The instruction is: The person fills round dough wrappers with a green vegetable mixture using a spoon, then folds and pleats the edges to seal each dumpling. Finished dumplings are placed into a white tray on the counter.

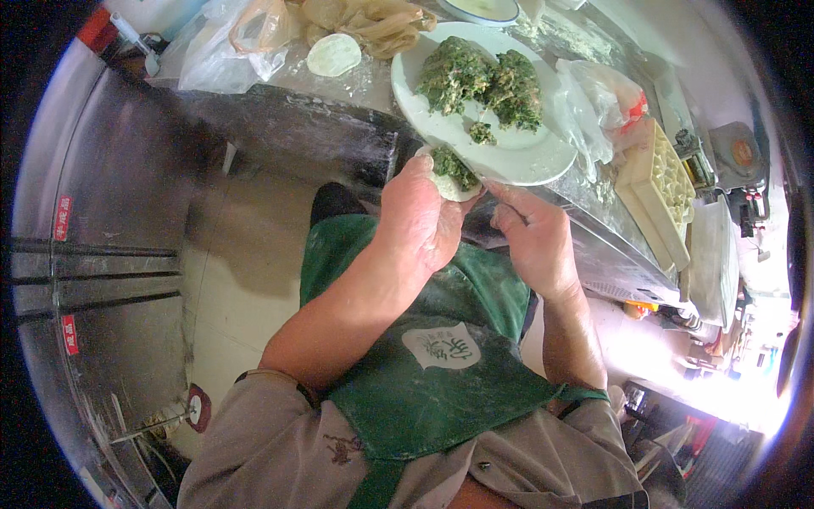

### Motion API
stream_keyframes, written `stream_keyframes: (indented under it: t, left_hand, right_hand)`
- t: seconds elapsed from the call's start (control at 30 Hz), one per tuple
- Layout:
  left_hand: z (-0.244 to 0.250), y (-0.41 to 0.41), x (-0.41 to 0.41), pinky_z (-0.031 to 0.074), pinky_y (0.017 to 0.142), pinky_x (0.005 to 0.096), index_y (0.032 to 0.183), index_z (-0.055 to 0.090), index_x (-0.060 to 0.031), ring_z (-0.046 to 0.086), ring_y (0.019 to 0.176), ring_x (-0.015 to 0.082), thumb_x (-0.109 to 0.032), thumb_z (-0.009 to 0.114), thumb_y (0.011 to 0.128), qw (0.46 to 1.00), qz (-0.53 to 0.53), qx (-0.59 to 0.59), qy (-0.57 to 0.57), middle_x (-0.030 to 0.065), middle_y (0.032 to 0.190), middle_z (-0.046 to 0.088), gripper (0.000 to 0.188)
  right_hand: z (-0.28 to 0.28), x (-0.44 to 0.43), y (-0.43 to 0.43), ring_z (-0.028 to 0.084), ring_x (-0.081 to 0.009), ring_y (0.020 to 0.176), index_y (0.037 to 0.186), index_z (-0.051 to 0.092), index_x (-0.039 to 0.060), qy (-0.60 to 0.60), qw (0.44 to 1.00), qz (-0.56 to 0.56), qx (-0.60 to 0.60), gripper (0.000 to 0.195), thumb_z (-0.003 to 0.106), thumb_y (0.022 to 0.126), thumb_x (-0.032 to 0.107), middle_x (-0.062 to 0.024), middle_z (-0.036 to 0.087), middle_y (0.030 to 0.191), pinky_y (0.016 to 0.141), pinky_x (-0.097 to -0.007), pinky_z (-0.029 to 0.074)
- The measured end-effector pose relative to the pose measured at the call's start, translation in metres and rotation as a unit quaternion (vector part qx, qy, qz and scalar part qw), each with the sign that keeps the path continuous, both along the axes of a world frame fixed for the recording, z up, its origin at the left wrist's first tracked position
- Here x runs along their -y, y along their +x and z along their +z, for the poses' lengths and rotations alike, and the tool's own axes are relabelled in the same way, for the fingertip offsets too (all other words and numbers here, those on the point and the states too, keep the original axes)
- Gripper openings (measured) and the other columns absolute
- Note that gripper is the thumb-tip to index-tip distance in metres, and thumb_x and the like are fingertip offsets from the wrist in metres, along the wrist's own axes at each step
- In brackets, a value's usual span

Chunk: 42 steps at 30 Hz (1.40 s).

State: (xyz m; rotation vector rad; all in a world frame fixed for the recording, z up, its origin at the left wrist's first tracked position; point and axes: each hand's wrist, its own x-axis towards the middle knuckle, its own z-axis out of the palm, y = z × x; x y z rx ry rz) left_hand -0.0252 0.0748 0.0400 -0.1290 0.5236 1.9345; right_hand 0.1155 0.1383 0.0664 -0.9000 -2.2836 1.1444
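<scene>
My left hand (416, 210) holds a round dough wrapper (450, 188) with green leafy filling (453, 167) on it, just off the near rim of a large white plate. My right hand (531, 223) is at the wrapper's right side, its fingers bent close to the plate's rim; whether it pinches the wrapper or the spoon-like edge beside it cannot be told. On the white plate (534, 168) lie two mounds of chopped green filling (455, 76) and a small loose clump (482, 132). Another flat dough round (334, 55) rests on the floured counter, left of the plate.
Plastic bags (232, 44) lie at the counter's back left, with another bag (594, 102) right of the plate. A blue-rimmed bowl (481, 9) stands behind it. At the right is a cream tray (655, 197) of dumplings. Steel cabinet doors (121, 191) stand at the left.
</scene>
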Motion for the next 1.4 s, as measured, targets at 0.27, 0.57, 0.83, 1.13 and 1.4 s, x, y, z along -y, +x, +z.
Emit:
stream_keyframes:
  t: [0.27, 0.57, 0.83, 1.13, 1.4]
  left_hand:
    - [-0.042, -0.021, 0.038, 0.045, 0.101, 0.0508, 0.124, 0.054, 0.0012, 0.059, 0.116, 0.0344, -0.024, 0.037, 0.1, 0.996, -0.076, -0.014, 0.055, 0.0186, 0.122, 0.063, 0.039]
    - [-0.04, -0.011, 0.059, 0.046, 0.101, 0.048, 0.126, 0.053, 0.0031, 0.06, 0.115, 0.0366, -0.026, 0.046, 0.097, 0.98, -0.179, -0.075, 0.034, 0.0237, 0.125, 0.06, 0.042]
    - [-0.043, 0.012, 0.074, 0.047, 0.1, 0.0461, 0.126, 0.053, 0.0041, 0.059, 0.116, 0.0333, -0.03, 0.051, 0.095, 0.962, -0.212, -0.172, 0.006, 0.0209, 0.124, 0.061, 0.046]
    - [-0.045, 0.017, 0.062, 0.046, 0.101, 0.0486, 0.122, 0.054, 0.0052, 0.059, 0.115, 0.0351, -0.025, 0.037, 0.097, 0.991, -0.13, -0.045, 0.004, 0.0232, 0.122, 0.061, 0.043]
    - [-0.035, 0.018, 0.057, 0.046, 0.101, 0.0501, 0.118, 0.055, 0.0033, 0.057, 0.118, 0.0347, -0.021, 0.038, 0.099, 0.994, -0.094, 0.029, -0.044, 0.0232, 0.123, 0.059, 0.036]
  right_hand:
    - [-0.004, 0.0, 0.017, 0.064, -0.0313, 0.075, 0.115, 0.069, 0.0115, 0.125, 0.984, 0.126, 0.026, 0.04, 0.058, 0.08, -0.003, -0.015, 0.064, 0.084, 0.065, -0.0368, 0.052]
    - [0.04, -0.028, 0.05, 0.067, -0.0297, 0.079, 0.107, 0.071, 0.0075, 0.186, 0.942, 0.267, 0.083, 0.051, 0.055, 0.064, -0.014, -0.012, 0.067, 0.087, 0.066, -0.0346, 0.053]
    - [0.019, -0.015, 0.045, 0.059, -0.013, 0.066, 0.108, 0.07, -0.0009, -0.08, 0.977, 0.158, 0.121, 0.031, 0.052, 0.082, -0.003, -0.0088, 0.066, 0.076, 0.064, -0.0277, 0.05]
    - [-0.005, 0.001, 0.054, 0.064, -0.0258, 0.066, 0.104, 0.072, 0.0035, 0.226, 0.963, 0.145, -0.036, 0.028, 0.063, 0.078, -0.001, -0.0105, 0.068, 0.085, 0.062, -0.0331, 0.052]
    - [-0.012, 0.005, 0.062, 0.065, -0.0278, 0.068, 0.107, 0.071, 0.0077, 0.262, 0.954, 0.143, 0.02, 0.034, 0.06, 0.076, -0.002, -0.0112, 0.067, 0.083, 0.059, -0.0347, 0.052]
